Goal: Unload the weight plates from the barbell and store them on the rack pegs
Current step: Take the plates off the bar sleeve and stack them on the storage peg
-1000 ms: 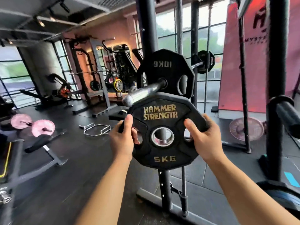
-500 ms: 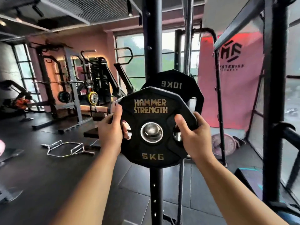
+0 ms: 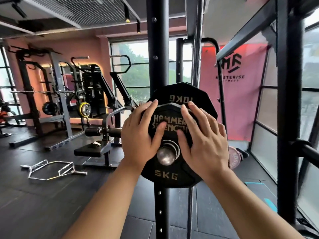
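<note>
Black rubber fills the centre of the frame: the 5KG plate (image 3: 168, 176) sits on the chrome peg (image 3: 166, 156) of the rack upright (image 3: 158, 49), directly in front of the 10KG plate (image 3: 203, 100). Our left grip (image 3: 138, 135) and right grip (image 3: 205, 135) lie flat on its face, fingers spread and straight, pressing either side of the peg. At lower left we see a hex bar (image 3: 51, 169) on the floor.

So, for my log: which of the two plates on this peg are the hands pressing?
The smaller front 5KG plate marked Hammer Strength; left hand and right hand lie flat on it. The 10KG plate sits behind.
</note>
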